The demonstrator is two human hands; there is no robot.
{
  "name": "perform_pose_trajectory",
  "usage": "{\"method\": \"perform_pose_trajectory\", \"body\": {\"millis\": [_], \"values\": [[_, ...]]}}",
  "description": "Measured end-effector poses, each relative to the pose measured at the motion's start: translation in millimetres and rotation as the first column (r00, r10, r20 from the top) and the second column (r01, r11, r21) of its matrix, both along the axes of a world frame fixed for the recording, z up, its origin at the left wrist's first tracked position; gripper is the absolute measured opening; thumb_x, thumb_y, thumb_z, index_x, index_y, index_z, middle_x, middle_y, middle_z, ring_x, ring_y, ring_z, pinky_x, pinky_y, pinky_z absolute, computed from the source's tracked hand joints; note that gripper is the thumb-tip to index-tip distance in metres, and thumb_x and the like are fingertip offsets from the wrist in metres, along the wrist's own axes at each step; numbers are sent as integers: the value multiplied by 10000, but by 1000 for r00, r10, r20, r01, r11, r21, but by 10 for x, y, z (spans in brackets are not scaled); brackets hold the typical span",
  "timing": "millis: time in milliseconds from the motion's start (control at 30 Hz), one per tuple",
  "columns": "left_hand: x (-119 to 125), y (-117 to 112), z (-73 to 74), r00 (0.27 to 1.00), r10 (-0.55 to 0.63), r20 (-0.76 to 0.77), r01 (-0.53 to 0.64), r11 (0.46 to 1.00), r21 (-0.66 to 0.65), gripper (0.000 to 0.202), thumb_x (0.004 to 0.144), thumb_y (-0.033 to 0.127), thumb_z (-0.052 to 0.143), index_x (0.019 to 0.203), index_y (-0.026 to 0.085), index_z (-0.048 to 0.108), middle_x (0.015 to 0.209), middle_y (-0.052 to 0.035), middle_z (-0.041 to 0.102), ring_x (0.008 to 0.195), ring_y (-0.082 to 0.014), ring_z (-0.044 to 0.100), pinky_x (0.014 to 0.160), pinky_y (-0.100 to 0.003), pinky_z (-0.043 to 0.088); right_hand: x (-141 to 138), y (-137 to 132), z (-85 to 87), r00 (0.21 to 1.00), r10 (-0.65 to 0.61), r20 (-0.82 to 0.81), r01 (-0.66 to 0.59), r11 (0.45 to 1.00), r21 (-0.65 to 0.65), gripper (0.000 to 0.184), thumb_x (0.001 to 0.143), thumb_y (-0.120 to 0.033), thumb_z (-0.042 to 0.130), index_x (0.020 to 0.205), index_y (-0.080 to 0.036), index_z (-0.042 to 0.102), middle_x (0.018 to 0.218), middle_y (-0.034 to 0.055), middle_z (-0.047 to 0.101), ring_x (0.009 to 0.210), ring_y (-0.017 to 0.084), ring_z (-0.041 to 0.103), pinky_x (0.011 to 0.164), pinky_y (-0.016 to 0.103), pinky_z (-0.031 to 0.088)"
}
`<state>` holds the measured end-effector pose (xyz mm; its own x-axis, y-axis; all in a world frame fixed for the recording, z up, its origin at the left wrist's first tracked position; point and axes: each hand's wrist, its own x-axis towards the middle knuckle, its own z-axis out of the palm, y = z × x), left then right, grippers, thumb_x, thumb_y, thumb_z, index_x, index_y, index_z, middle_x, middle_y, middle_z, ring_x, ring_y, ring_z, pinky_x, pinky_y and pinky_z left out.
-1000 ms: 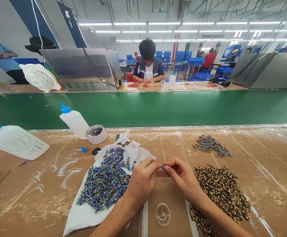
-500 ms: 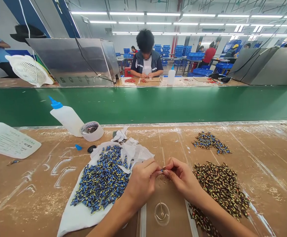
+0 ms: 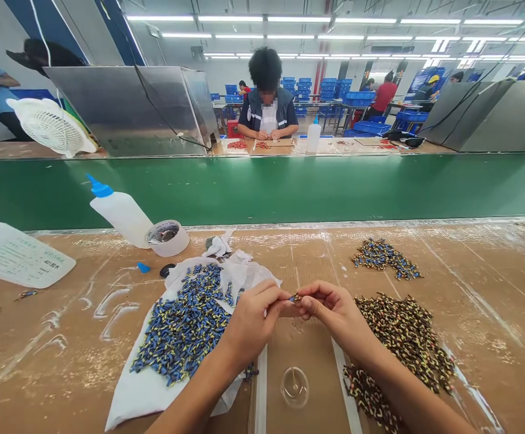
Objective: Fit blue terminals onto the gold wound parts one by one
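My left hand (image 3: 248, 322) and my right hand (image 3: 337, 313) meet fingertip to fingertip above the brown table, both pinched on one small blue-and-yellow part (image 3: 295, 298). Left of my left hand lies a heap of blue and yellow parts (image 3: 183, 328) on a white sheet (image 3: 144, 392). Beside my right wrist spreads a heap of dark brown and yellow parts (image 3: 407, 340). A smaller pile of blue-yellow parts (image 3: 384, 258) lies farther back on the right.
A small clear dish (image 3: 295, 387) sits near the table's front edge. Two white squeeze bottles with blue caps (image 3: 120, 211) (image 3: 15, 254), a tape roll (image 3: 168, 237) and a fan (image 3: 52, 126) stand at left. A green conveyor belt (image 3: 289, 187) runs across; a person (image 3: 267, 96) works opposite.
Both hands have lifted slightly and stay pinched on the small part. The view has shifted a little, so the table's things sit farther left and lower.
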<state>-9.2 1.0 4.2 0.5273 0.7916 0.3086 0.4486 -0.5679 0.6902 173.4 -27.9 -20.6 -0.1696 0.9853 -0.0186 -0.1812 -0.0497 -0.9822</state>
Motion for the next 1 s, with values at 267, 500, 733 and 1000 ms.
{"method": "perform_pose_trajectory", "body": {"millis": [267,500,733,1000], "values": [[21,-4,-22,998,-1,-61,0,1000,-28,161,920,211,519,845,166,654,762,-19,562,726,-145,518,651,-252,371,-2,6,-66,1000,4,22,-4,1000,0,244,834,-406,673,872,-165,651,724,13,651,666,131,588,641,252,473],[19,-22,-61,979,-38,-200,30,999,-43,230,949,141,397,800,162,571,796,-20,562,760,-151,512,670,-249,363,-51,-5,-98,998,-29,61,28,999,20,244,830,-416,667,879,-177,685,789,37,693,717,167,624,681,281,491],[9,20,-109,971,-99,-218,82,993,-83,236,948,185,427,780,172,593,744,-4,581,731,-147,516,660,-236,344,95,107,-139,996,87,33,-84,994,-68,271,785,-424,717,862,-165,704,688,2,664,631,125,576,624,247,444],[-2,37,-179,964,-103,-243,81,992,-99,258,950,189,384,760,165,556,722,-6,584,683,-145,502,636,-236,329,110,128,-197,994,109,-11,-110,988,-109,295,758,-431,743,839,-152,691,682,-3,649,625,118,557,637,246,419]]}}
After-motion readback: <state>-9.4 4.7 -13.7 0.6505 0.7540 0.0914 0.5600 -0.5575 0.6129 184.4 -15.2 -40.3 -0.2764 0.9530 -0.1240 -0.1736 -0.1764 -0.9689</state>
